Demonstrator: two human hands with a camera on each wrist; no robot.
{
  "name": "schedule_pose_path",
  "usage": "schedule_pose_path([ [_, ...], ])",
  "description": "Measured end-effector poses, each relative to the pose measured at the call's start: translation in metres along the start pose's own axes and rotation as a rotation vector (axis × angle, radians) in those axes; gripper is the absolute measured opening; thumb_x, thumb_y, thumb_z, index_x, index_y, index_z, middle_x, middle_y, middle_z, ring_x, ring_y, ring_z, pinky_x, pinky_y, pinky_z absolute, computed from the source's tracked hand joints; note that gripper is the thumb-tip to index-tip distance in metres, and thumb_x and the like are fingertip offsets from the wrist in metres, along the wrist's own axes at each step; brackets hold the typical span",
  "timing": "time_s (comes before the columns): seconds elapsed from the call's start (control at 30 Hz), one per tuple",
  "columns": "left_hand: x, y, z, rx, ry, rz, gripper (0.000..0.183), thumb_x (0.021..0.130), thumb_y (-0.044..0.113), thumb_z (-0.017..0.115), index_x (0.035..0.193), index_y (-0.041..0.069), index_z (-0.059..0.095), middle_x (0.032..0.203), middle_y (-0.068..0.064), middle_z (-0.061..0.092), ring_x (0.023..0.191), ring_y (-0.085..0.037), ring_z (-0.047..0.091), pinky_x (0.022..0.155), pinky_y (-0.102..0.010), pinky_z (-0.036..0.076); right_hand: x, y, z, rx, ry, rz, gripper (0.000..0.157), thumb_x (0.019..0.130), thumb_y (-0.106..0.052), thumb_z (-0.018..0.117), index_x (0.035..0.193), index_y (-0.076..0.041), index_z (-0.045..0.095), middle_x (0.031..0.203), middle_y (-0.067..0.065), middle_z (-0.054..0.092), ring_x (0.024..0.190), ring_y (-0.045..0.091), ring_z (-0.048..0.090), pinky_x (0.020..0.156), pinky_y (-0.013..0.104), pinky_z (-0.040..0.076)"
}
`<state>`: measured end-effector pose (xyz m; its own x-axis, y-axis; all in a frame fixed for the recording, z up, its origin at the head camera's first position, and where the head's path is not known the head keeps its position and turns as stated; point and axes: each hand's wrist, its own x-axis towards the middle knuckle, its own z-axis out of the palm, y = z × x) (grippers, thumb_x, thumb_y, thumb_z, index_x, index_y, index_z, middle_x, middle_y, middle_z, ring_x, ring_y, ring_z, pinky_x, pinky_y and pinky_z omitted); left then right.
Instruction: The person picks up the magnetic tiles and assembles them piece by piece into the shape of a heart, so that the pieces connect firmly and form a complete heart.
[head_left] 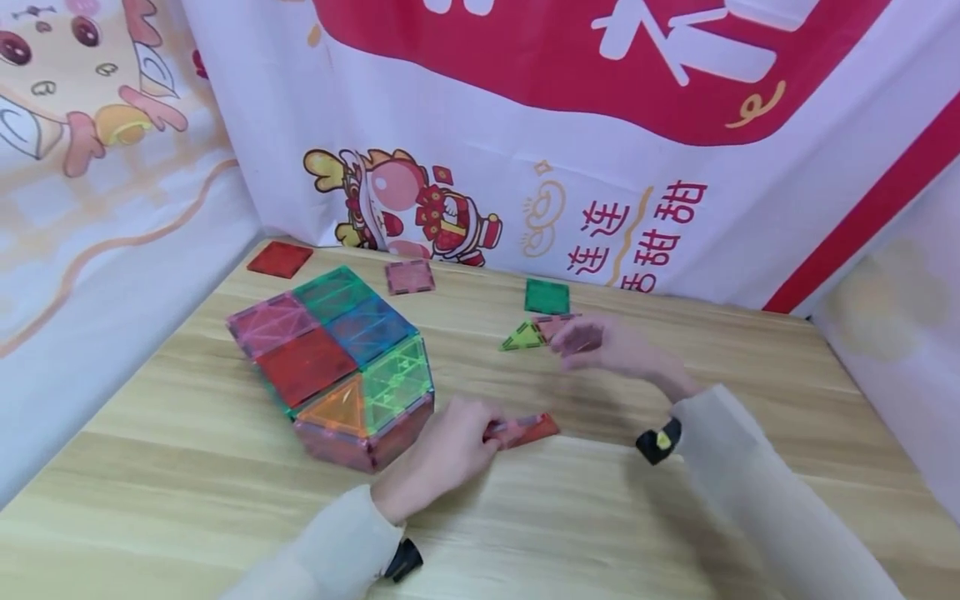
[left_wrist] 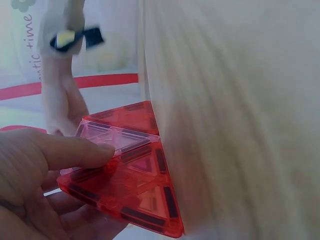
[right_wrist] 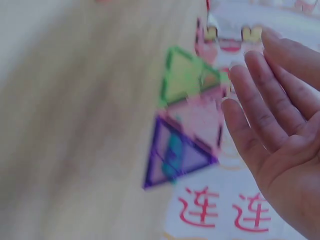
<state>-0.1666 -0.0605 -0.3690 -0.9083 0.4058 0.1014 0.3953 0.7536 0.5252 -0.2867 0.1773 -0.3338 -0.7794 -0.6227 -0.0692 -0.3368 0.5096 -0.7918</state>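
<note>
My left hand (head_left: 457, 442) pinches a joined strip of translucent triangular magnetic tiles (left_wrist: 140, 187), red at both ends with a pink one between. In the left wrist view the thumb lies over the strip, which stands on its edge against the wooden table. Further right, my right hand (head_left: 615, 346) hovers with its fingers extended and nothing held. Near it is another row of triangles: a yellow-green tile (right_wrist: 187, 77), a pink tile (right_wrist: 200, 117) and a purple tile (right_wrist: 172, 155). The hand partly hides this row in the head view.
A box-like structure of coloured magnetic tiles (head_left: 307, 362) stands left of my left hand. Along the back lie a red square tile (head_left: 280, 259), a pink square tile (head_left: 410, 277) and a green square tile (head_left: 547, 296). A printed cloth (head_left: 480, 125) hangs behind the table (head_left: 150, 500).
</note>
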Motion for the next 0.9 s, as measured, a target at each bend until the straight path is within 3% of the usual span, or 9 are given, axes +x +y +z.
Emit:
schedule_pose_path([
  [0.2,-0.011,0.006,-0.004,0.016,-0.006,-0.017,0.009,0.081,0.011,0.072,0.076,0.016,0.068,0.062,0.009,0.051,0.055,-0.006,0.041,0.047,-0.022,0.032,0.038,0.019,-0.050,-0.143,0.114,0.089,0.026,0.086,-0.005,0.068,0.111,0.001,0.064,0.111,0.021,0.066,0.103,0.032,0.064,0.088,0.038,0.052],
  [0.33,-0.021,0.005,-0.005,0.038,0.008,-0.013,0.008,0.080,0.012,0.074,0.077,0.017,0.069,0.067,0.010,0.057,0.058,-0.004,0.045,0.051,-0.022,0.036,0.063,0.036,-0.065,-0.236,0.109,0.126,0.032,0.085,-0.004,0.067,0.116,0.004,0.060,0.114,0.024,0.063,0.106,0.036,0.061,0.092,0.046,0.049],
  [0.5,-0.031,0.004,-0.006,0.057,0.025,0.005,0.009,0.077,0.010,0.074,0.077,0.017,0.068,0.068,0.011,0.059,0.058,-0.002,0.044,0.051,-0.021,0.036,0.086,0.058,-0.071,-0.353,0.070,0.184,0.048,0.085,-0.009,0.068,0.128,0.005,0.053,0.129,0.026,0.054,0.118,0.041,0.053,0.101,0.051,0.041],
  [0.67,-0.035,0.004,-0.008,0.034,0.018,-0.002,0.012,0.076,0.008,0.074,0.077,0.018,0.068,0.069,0.011,0.058,0.059,-0.001,0.043,0.051,-0.021,0.035,0.099,0.074,-0.071,-0.449,0.006,0.245,0.068,0.083,-0.023,0.073,0.140,-0.002,0.043,0.144,0.022,0.042,0.133,0.041,0.037,0.109,0.055,0.030],
  [0.8,-0.035,0.002,-0.009,0.033,0.031,-0.003,0.013,0.075,0.006,0.074,0.078,0.018,0.068,0.072,0.010,0.062,0.061,-0.001,0.046,0.052,-0.022,0.037,0.110,0.081,-0.065,-0.487,-0.068,0.235,0.075,0.082,-0.028,0.074,0.143,-0.004,0.039,0.147,0.022,0.038,0.136,0.040,0.033,0.111,0.055,0.025],
  [0.9,-0.033,0.001,-0.008,0.029,0.025,-0.005,0.013,0.074,0.006,0.075,0.079,0.017,0.069,0.072,0.010,0.062,0.061,-0.001,0.046,0.052,-0.021,0.037,0.117,0.087,-0.062,-0.518,-0.096,0.207,0.074,0.082,-0.026,0.075,0.143,-0.003,0.040,0.145,0.022,0.042,0.134,0.039,0.037,0.111,0.052,0.028],
])
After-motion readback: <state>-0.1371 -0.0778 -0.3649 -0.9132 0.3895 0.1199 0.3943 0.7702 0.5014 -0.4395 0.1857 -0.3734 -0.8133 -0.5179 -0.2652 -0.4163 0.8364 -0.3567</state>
